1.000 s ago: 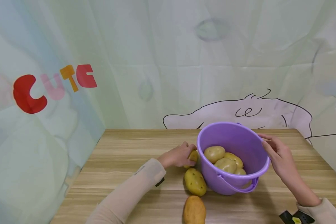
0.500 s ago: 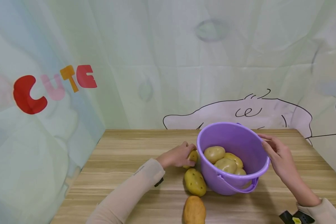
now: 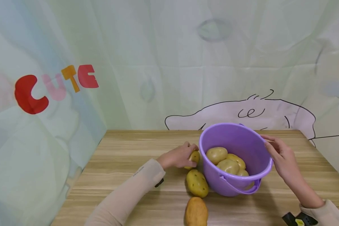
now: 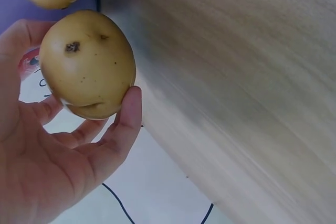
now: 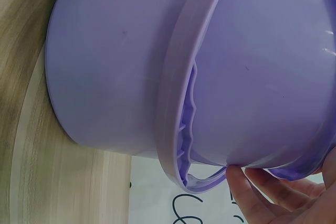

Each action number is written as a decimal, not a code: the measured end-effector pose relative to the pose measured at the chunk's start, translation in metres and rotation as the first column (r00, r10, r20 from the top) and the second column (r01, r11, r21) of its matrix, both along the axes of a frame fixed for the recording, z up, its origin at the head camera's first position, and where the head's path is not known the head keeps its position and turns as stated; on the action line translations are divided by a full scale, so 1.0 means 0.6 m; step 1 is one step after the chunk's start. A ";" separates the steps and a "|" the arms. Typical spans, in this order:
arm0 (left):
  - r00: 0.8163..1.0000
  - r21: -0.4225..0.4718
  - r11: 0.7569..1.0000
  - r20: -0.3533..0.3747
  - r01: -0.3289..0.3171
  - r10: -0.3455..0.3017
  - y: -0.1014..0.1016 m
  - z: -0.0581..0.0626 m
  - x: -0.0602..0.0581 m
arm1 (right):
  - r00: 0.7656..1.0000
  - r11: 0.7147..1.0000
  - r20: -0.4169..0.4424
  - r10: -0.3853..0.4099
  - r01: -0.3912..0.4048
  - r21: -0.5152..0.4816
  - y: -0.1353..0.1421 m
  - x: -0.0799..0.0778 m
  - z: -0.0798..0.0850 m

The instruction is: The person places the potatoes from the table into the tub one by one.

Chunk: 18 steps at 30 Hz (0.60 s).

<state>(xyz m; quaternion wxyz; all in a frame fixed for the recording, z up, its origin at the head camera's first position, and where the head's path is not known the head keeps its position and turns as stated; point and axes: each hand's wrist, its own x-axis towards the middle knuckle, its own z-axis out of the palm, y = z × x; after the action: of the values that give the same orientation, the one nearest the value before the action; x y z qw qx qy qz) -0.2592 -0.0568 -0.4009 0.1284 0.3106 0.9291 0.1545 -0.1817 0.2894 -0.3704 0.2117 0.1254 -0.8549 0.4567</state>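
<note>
Left hand [image 3: 179,156] is pinching a potato [image 4: 86,64] between thumb and fingers, on the left side of a purple bucket [image 3: 243,138]. Potato is showing yellow-tan skin, smooth and faintly shiny, rounded, with a dark rough scar near the upper end, a shallow dimple beside it, small brown specks, and a creased fold close to the fingertips. Whether its underside is touching the table [image 3: 135,144] is hard to make out, the hand covering much of it in the head view. Right hand [image 3: 283,160] is resting on the bucket's right side by the rim, fingers fairly straight and slightly apart, tips touching the outer wall. Bucket is standing upright on the wood-grained table, its handle [image 5: 176,77] hanging down on the near side. Several pale potatoes [image 3: 228,166] are lying heaped in the bottom. A pitted, greenish-yellow potato [image 3: 197,183] is lying just beside the bucket, nearer the person than the held one; an orange-brown tuber [image 3: 196,212] is lying nearer still. Behind, a printed cloth [image 3: 164,62] is hanging.
</note>
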 end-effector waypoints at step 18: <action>0.999 0.079 0.996 0.044 -0.036 0.033 -0.019 0.027 0.007 | 1.000 1.000 0.005 0.002 -0.002 0.009 0.001 0.000 0.002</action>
<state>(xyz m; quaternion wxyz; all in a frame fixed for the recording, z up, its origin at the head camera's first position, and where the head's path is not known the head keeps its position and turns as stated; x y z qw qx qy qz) -0.2548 -0.0683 -0.3848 0.1329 0.2961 0.9245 0.2001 -0.1818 0.2899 -0.3694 0.2084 0.1259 -0.8574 0.4534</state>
